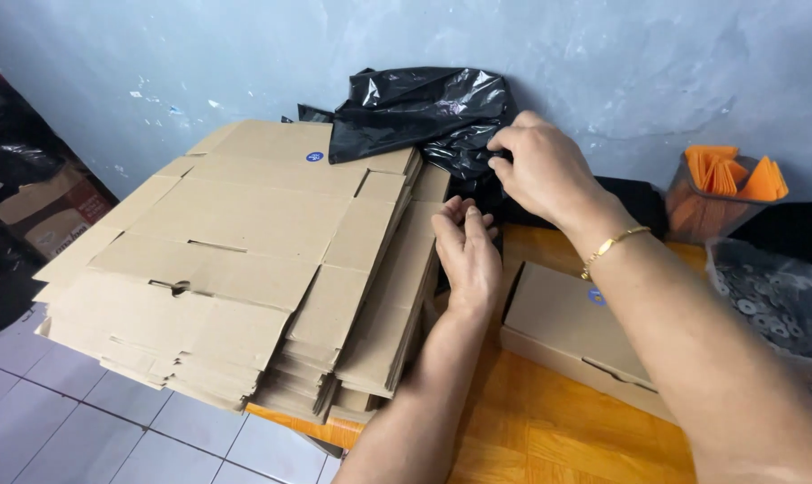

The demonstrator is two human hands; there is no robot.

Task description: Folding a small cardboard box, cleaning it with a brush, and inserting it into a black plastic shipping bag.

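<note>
A tall stack of flat, unfolded cardboard boxes (226,260) lies on the left part of an orange wooden table (558,421). My left hand (467,251) rests with flat fingers against the stack's right edge, reaching towards the black plastic below the bag. My right hand (538,166), with a gold bracelet on the wrist, pinches the crumpled black plastic bag (415,112) that lies over the stack's far corner by the wall.
A folded, closed cardboard box (572,327) sits on the table under my right forearm. A clear tub of orange folded pieces (724,188) stands at the back right, beside a clear bag of metal washers (778,300). A grey tiled floor (56,421) lies to the left.
</note>
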